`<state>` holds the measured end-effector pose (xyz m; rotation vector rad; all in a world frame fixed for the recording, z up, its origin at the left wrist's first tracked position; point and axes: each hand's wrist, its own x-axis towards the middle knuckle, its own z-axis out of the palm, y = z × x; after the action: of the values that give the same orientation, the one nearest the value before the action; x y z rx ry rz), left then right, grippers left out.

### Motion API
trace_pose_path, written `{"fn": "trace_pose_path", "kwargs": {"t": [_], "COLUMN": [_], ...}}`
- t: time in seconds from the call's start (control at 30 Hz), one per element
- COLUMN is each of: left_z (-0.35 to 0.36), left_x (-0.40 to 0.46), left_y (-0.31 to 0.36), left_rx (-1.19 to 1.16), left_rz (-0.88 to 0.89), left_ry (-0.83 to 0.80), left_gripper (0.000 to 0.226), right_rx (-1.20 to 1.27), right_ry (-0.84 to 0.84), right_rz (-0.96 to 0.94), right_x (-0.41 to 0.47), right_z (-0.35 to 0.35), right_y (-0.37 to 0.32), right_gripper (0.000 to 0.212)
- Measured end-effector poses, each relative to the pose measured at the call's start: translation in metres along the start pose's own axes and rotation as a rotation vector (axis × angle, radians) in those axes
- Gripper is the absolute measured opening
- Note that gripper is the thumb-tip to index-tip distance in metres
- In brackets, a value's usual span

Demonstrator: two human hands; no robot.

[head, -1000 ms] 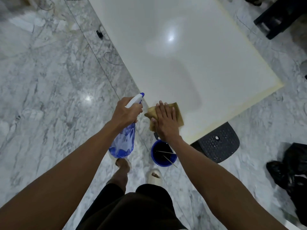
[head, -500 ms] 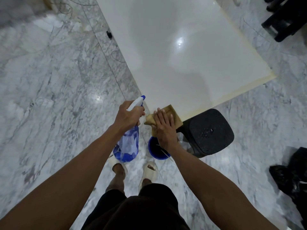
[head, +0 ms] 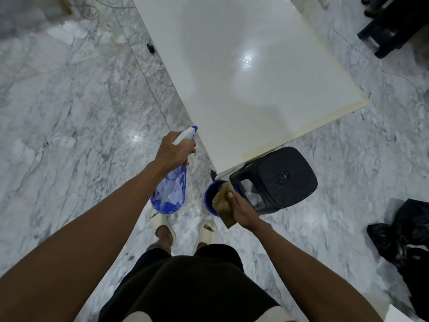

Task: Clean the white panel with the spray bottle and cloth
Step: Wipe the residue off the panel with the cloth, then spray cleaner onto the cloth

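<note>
- The right hand (head: pixel 241 209) pinches the tan cloth (head: pixel 223 201), thumb on top, over the blue bucket (head: pixel 210 197) and off the panel.
- The left hand (head: pixel 174 152) is wrapped round the spray bottle (head: pixel 170 191)'s neck; the bottle hangs below the fist, nozzle aimed forward.
- The white panel (head: pixel 243 77) lies ahead of both hands, its long axis running away from them; I judge its near corner closer to the cloth hand.
- No label or writing is legible.
</note>
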<state>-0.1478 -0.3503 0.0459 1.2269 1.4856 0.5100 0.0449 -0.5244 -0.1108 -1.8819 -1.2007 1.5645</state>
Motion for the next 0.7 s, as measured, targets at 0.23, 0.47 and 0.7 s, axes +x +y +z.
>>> {"fn": "trace_pose_path", "kwargs": {"t": [0.23, 0.47, 0.7], "left_z": [-0.005, -0.046, -0.138], "left_x": [0.01, 0.061, 0.157], "left_y": [0.028, 0.067, 0.102], "left_rx": [0.039, -0.012, -0.06], "left_rz": [0.056, 0.064, 0.056], "left_ry": [0.007, 0.034, 0.049], "left_gripper": [0.016, 0.017, 0.024], "right_rx": [0.572, 1.012, 1.221], "right_ry": [0.061, 0.004, -0.012], "right_rz": [0.217, 0.08, 0.049], "right_x": [0.029, 0.095, 0.222], "right_z": [-0.047, -0.052, -0.04], "right_y": [-0.088, -0.206, -0.326], "right_gripper": [0.053, 0.053, 0.049]}}
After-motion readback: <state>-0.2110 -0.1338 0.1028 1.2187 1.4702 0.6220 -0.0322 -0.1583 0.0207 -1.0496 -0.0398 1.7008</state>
